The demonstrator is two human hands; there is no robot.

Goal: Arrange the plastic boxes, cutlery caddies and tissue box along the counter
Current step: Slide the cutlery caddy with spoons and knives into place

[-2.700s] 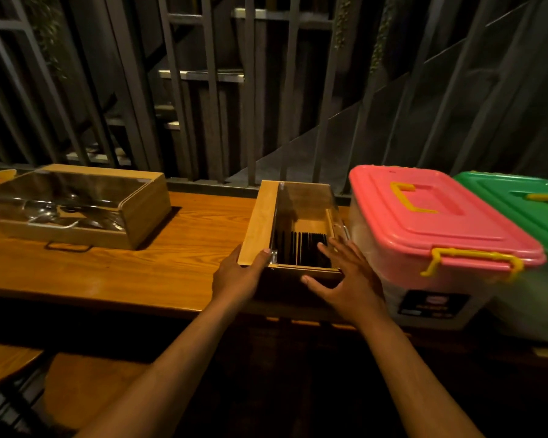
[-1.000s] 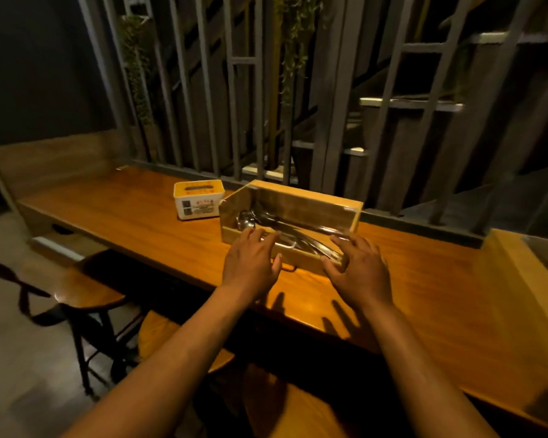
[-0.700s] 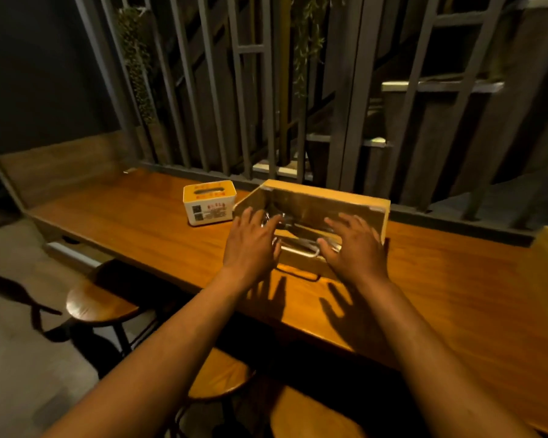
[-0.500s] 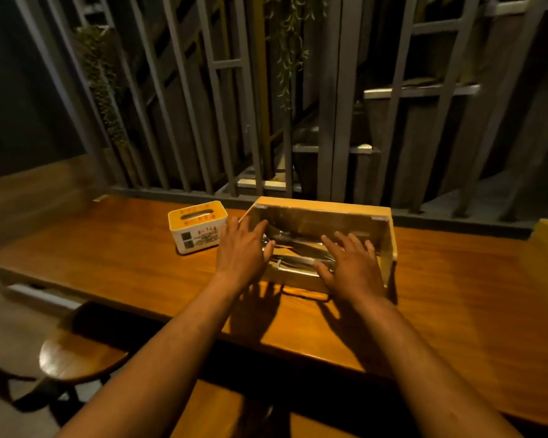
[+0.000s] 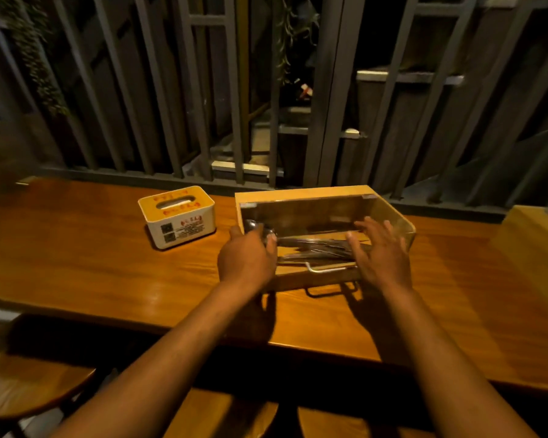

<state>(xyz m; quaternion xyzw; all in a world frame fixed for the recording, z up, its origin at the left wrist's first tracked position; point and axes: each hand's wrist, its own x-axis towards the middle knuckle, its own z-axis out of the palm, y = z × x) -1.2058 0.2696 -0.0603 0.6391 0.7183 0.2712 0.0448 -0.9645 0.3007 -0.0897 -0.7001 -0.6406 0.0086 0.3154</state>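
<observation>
A wooden cutlery caddy [image 5: 304, 192] with a clear lid and metal cutlery inside stands on the wooden counter [image 5: 76, 263], its long side roughly along the railing. My left hand [image 5: 247, 260] is curled round the caddy's front left corner. My right hand [image 5: 380, 251] lies over the lid's right part with fingers spread; whether it touches the lid I cannot tell. A white tissue box [image 5: 179, 216] with a yellow top sits just left of the caddy, a small gap between them. At the right edge the corner of a second wooden caddy [image 5: 532, 245] shows.
A grey metal railing [image 5: 196, 90] closes the counter's far side. Round wooden stools [image 5: 23, 384] stand below the near edge. Bare counter stretches left of the tissue box and between the two caddies.
The caddy has turned from an angled position to lie nearly square with the counter's edge. My left hand has shifted to its left front corner, and my right hand has lifted its fingers over the lid.
</observation>
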